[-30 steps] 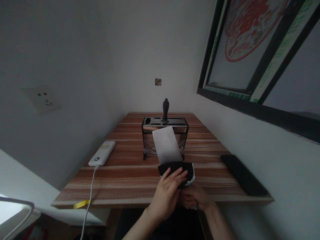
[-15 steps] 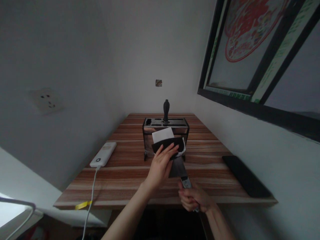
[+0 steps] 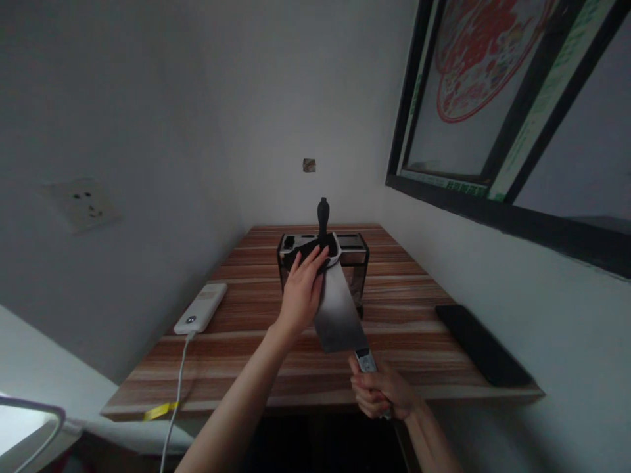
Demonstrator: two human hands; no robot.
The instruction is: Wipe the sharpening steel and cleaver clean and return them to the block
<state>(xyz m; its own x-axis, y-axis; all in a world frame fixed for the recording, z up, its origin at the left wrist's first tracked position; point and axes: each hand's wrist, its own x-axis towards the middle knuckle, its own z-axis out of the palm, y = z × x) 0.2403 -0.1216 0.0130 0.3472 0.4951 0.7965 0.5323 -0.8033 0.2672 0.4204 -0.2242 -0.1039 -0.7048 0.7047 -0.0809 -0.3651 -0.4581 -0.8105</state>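
My right hand [image 3: 377, 389] is closed round the handle of a cleaver [image 3: 340, 315]. Its broad steel blade points up and away, toward the knife block. Near the blade's far end, my left hand [image 3: 303, 289] presses its fingers over a black piece with a white edge [image 3: 334, 247], perhaps cloth or a cover. The blade's tip is hidden by this piece. Just behind stands a metal knife block [image 3: 352, 242] with dark slots in its top. A black-handled tool [image 3: 323, 217] sticks upright out of it.
The wood-grain tabletop [image 3: 399, 282] carries a white power bank [image 3: 201, 309] at left, with a white cable hanging over the front edge by a yellow tag [image 3: 160, 411]. A black phone-like slab [image 3: 483, 345] lies at right. Walls close in the sides and back.
My left hand has slid up and left along the cleaver with the black piece, baring much more blade. The right hand stays almost in place. The white rectangle above the piece is out of sight.
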